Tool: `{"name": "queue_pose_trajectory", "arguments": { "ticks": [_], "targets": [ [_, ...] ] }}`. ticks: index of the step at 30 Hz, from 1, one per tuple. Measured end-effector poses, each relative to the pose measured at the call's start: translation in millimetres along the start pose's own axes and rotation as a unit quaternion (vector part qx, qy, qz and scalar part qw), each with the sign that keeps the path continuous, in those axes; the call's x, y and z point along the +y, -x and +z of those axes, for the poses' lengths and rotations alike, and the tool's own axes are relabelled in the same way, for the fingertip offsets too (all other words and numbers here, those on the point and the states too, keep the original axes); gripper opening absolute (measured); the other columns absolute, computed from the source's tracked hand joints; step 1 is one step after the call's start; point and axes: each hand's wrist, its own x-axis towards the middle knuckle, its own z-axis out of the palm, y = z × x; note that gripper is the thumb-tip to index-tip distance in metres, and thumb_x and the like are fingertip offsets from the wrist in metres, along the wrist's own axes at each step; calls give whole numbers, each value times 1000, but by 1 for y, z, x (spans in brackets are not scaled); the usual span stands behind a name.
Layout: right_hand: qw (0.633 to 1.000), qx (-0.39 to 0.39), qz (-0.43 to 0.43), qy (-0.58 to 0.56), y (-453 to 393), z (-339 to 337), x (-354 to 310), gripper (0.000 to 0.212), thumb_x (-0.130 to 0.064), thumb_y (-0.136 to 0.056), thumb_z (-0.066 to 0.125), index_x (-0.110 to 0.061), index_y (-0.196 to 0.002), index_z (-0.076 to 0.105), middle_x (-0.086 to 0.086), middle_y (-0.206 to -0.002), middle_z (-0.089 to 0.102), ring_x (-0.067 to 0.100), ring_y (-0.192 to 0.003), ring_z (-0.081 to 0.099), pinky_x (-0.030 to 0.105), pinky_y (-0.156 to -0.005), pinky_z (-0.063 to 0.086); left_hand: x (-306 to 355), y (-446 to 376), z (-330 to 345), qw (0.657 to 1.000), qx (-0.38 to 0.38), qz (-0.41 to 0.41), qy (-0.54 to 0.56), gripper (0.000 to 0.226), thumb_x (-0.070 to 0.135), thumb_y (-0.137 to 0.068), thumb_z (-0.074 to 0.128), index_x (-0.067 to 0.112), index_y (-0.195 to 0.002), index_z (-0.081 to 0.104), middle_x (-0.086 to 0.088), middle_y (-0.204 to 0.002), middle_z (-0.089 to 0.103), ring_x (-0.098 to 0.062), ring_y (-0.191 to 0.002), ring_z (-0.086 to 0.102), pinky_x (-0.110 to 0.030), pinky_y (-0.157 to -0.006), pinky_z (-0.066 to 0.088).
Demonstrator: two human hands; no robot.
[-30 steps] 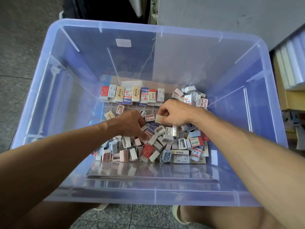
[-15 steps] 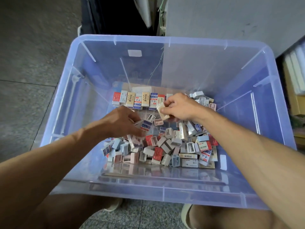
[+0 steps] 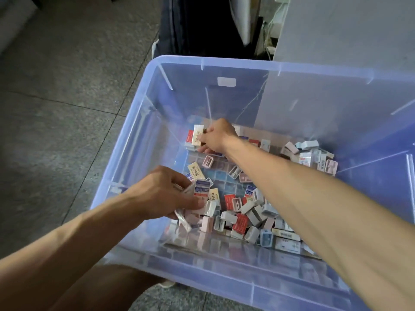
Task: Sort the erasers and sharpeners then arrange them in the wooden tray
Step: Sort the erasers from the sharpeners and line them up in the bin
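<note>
Inside the clear bin (image 3: 143,113), the right hand (image 3: 216,136) pinches a cream eraser (image 3: 197,135) at the upper middle row. The left hand (image 3: 161,194) grips several erasers (image 3: 201,189) at centre left, beside the loose pile (image 3: 242,218).

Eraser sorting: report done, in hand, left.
Done: a short row of erasers stands along the bin's far wall. In hand: the right hand sets an eraser there; the left hand grips several pieces. Left: the big loose pile.
</note>
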Motion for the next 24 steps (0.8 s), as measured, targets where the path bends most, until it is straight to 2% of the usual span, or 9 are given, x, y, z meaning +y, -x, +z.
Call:
{"name": "queue_pose_trajectory", "arguments": {
  "ticks": [4,7,9,12,17,19,21,24],
  "targets": [
    [998,48,-38,13,-6,11,10,22,-24,-93,69,-6,-83,74,6,-69,75,15,-66,74,36,-78,61,1,-6,1,1000,-4,-11,-4,20,24,-69,88,13,-80,77,-10,-78,75,-29,-81,73,-45,-77,61],
    [994,52,-84,50,-4,10,18,30,-27,-88,74,0,-75,72,3,-65,72,14,-59,67,30,-66,55,0,-7,2,1000,-3,-18,-14,22,25,-68,89,12,-81,76,-11,-79,75,-29,-81,72,-46,-77,60],
    [985,43,-130,104,-3,10,24,24,-22,-82,78,-1,-72,71,1,-76,73,16,-66,67,32,-61,55,0,-7,2,1000,-5,-17,-11,22,25,-68,89,13,-81,76,-10,-78,75,-29,-80,73,-46,-77,60],
    [960,67,-200,183,-6,16,25,9,-16,-83,74,-8,-81,72,8,-93,75,24,-82,68,39,-70,58,1,-8,3,1000,-6,-15,-1,19,21,-69,88,12,-81,76,-10,-78,75,-28,-79,73,-45,-76,61],
    [953,46,-209,215,-10,10,19,16,-17,-87,68,-12,-72,65,7,-85,72,24,-82,67,35,-69,55,1,-8,2,1000,-13,-12,-12,20,22,-70,88,11,-83,76,-10,-78,75,-29,-80,73,-45,-76,60],
    [973,-9,-175,153,2,-2,15,26,-22,-92,65,-5,-72,67,10,-81,73,20,-76,68,36,-66,55,2,-9,3,1000,-13,-11,-9,23,21,-70,87,9,-85,75,-12,-80,75,-29,-80,73,-44,-75,60],
    [987,-130,-92,37,22,-17,9,39,-36,-97,62,-3,-78,69,12,-74,71,18,-62,64,31,-57,53,2,-10,3,1000,-8,-7,-4,24,23,-70,87,9,-85,75,-12,-77,74,-27,-75,73,-40,-72,62],
    [959,-281,-10,-42,55,-35,6,48,-54,-82,64,-7,-83,70,9,-76,70,18,-65,64,28,-60,54,2,-10,3,1000,2,2,0,22,26,-71,87,11,-82,75,-9,-72,74,-21,-67,72,-36,-70,62]
  ]
}}
